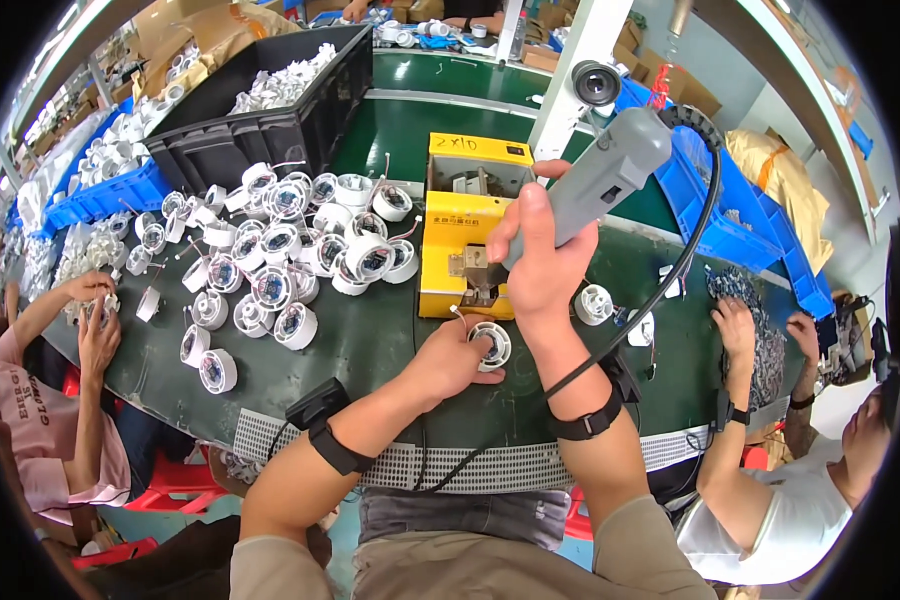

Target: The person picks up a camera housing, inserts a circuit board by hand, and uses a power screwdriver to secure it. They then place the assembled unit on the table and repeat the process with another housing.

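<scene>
My left hand [445, 365] grips a round white plastic housing [503, 352] with a circuit board inside, low over the green table in front of the yellow screw feeder [464, 220]. Wrapped in my right hand [552, 255] is a grey electric screwdriver [615, 165], slanting down toward the feeder. Its tip is hidden behind my fingers. A black cable [692, 240] runs from its top end down past my right wrist. Just right of the feeder lies another white housing [594, 305].
Many similar housings [272, 287] are heaped left of the feeder. Behind them stands a black crate [260, 115] of small white parts. Blue bins [715, 215] stand at right. Co-workers' hands work at the left [95, 325] and at the right [735, 325], over a pile of small dark parts [755, 345].
</scene>
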A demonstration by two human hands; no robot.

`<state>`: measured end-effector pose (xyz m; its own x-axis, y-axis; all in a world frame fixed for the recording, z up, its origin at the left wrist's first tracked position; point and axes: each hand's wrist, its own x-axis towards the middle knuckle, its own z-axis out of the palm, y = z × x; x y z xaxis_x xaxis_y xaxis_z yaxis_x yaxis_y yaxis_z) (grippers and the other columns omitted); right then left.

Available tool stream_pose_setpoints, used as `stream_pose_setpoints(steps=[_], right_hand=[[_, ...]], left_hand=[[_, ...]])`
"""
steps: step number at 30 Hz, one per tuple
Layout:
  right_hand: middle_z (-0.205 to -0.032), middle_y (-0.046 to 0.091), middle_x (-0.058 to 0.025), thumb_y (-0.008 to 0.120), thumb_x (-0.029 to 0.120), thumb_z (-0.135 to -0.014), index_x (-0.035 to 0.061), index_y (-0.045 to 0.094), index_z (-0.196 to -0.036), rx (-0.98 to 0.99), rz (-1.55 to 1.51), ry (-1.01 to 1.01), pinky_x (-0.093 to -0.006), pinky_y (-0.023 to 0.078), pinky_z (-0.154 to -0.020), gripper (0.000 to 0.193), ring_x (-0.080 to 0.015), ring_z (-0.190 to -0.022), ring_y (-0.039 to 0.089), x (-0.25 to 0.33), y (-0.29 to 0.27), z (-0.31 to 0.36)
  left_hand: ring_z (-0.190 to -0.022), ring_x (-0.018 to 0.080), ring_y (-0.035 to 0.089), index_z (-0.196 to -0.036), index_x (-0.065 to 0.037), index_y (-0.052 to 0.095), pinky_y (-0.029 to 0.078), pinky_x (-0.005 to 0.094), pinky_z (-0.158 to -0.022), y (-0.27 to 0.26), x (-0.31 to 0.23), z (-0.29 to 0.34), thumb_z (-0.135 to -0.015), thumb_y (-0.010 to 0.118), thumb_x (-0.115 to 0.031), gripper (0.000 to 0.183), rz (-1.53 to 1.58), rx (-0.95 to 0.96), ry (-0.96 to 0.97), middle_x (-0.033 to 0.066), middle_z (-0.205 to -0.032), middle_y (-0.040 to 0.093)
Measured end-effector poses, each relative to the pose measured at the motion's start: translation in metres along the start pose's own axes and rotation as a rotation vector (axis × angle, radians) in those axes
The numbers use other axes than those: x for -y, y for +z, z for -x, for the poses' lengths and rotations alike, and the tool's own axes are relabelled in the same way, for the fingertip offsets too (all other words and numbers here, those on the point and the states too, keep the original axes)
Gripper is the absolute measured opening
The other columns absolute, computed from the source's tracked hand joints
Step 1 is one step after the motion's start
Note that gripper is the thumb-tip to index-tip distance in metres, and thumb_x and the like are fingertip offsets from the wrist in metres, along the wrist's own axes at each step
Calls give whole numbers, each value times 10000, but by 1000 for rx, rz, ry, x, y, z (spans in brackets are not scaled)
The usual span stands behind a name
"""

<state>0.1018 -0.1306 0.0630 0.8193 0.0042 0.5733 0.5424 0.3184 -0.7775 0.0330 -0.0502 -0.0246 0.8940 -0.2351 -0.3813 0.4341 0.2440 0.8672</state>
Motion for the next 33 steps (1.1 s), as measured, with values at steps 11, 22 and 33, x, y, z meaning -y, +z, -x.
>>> stream_pose_setpoints(steps=[11,22,33], right_hand=[[-580,484,-41,550,192,-925,3,438,-1120,2,5,35,-268,404,-431,294,-115,-441,474,-6,-1,2],[-587,489,-40,551,190,-927,0,439,-1104,28,-20,26,-268,408,-443,282,-111,-451,471,-9,-2,4],[-604,498,-47,554,194,-925,1,446,-1085,25,9,29,-265,410,-441,273,-115,-456,477,-6,1,5]], left_hand=[[-920,233,640,-1265,65,443,583,353,-830,1,-3,2,-965,409,-46,321,14,9,-29,124,-1122,572],[-932,254,642,-1273,75,430,580,362,-844,-3,-7,4,-969,399,-36,325,29,26,-68,136,-1132,567],[-924,255,642,-1280,83,421,583,356,-838,-3,-8,4,-967,399,-32,334,18,30,-64,142,-1137,563]])
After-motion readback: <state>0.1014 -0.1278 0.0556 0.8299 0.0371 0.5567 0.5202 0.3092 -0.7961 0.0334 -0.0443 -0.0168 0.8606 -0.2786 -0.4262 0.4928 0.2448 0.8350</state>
